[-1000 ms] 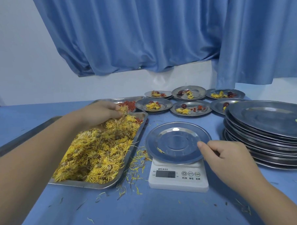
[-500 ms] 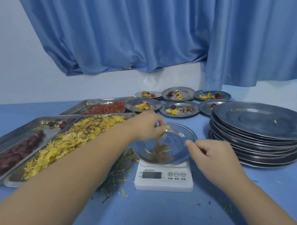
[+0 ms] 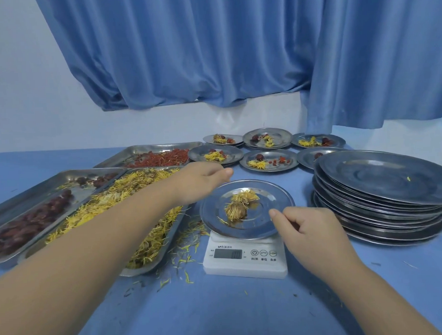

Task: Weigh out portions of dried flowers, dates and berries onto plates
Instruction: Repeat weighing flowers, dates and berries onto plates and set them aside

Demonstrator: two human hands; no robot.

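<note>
Right hand [image 3: 309, 228] fingers pinching plate [image 3: 279, 193] rim on scale [image 3: 245, 263], left hand [image 3: 202, 178] fingers loosely curled, empty, over far-left rim

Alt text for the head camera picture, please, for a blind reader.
A steel plate with two dried flower heads sits on a white kitchen scale; the right hand holds its rim, the left hand hovers nearby. Trays of flowers, dates and berries lie left, stacked plates right.

Dried flowers [image 3: 239, 204] on plate [image 3: 277, 196] atop scale [image 3: 244, 263]
</note>
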